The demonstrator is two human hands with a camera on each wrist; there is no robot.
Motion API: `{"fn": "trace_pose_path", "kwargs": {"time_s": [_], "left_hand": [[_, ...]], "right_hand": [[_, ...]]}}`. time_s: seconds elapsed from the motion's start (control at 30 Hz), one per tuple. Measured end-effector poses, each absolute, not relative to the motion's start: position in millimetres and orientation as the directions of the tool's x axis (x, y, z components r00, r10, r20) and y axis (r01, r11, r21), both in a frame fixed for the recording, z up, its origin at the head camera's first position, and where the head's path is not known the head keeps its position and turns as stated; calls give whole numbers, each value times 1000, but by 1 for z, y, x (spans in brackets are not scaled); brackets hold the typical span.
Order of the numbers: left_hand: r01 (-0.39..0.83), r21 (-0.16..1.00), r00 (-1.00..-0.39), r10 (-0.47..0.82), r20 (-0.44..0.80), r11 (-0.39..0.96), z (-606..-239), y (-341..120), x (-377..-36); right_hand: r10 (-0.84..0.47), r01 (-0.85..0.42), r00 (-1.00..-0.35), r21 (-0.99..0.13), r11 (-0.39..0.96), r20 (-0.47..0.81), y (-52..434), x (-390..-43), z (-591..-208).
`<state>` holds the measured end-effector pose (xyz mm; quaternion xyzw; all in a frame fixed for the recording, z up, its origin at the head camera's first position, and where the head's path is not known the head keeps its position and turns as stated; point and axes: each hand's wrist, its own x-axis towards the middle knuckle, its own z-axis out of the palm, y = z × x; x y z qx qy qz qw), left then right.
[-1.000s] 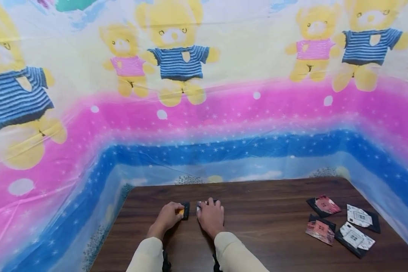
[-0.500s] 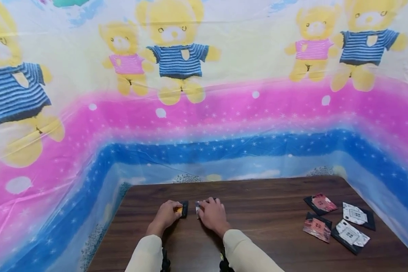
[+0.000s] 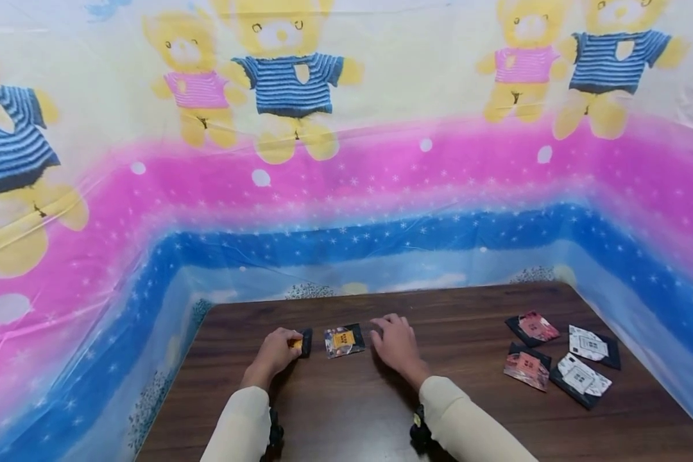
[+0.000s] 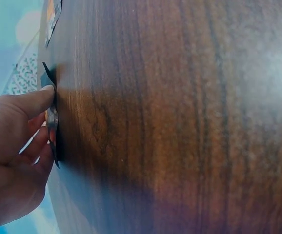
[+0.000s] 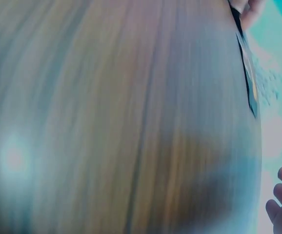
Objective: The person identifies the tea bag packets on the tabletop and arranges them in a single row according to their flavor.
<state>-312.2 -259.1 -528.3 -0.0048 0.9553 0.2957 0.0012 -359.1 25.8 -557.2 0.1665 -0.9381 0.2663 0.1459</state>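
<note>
The left hand (image 3: 274, 353) rests on the brown wooden surface (image 3: 346, 410). Its fingers (image 4: 38, 100) are curled and pinch a small dark packet (image 3: 303, 342) that stands on its edge. Just to the right of it, a second small packet (image 3: 344, 340) with an orange picture lies flat on the surface, and no hand touches it. Next comes the right hand (image 3: 397, 346). Its fingers (image 3: 388, 323) are loose and a bit spread, and they hold nothing. Far to the right, four more packets (image 3: 560, 359) lie close together, two pink and two white. A bright sheet with teddy bears (image 3: 289, 90) hangs behind.
</note>
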Motion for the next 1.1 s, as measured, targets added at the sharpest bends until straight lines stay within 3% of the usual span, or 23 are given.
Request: {"fn": "trace_pose_path", "kwargs": {"time_s": [0.4,0.6,1.1], "left_hand": [[7,568,-1000,1,11,823,-529,-262,-314],[-6,558,-1000,-2,-7,830,-532,-260,-317],[-4,551,-1000,-5,0,835,-531,-259,-315]], "right_hand": [[-112,-254,-942,-458,852,315,147,-356,-554],[-15,-120,-972,-440,890,234,200,-347,-558],[158,76,-972,-408,910,172,268,-322,-556]]}}
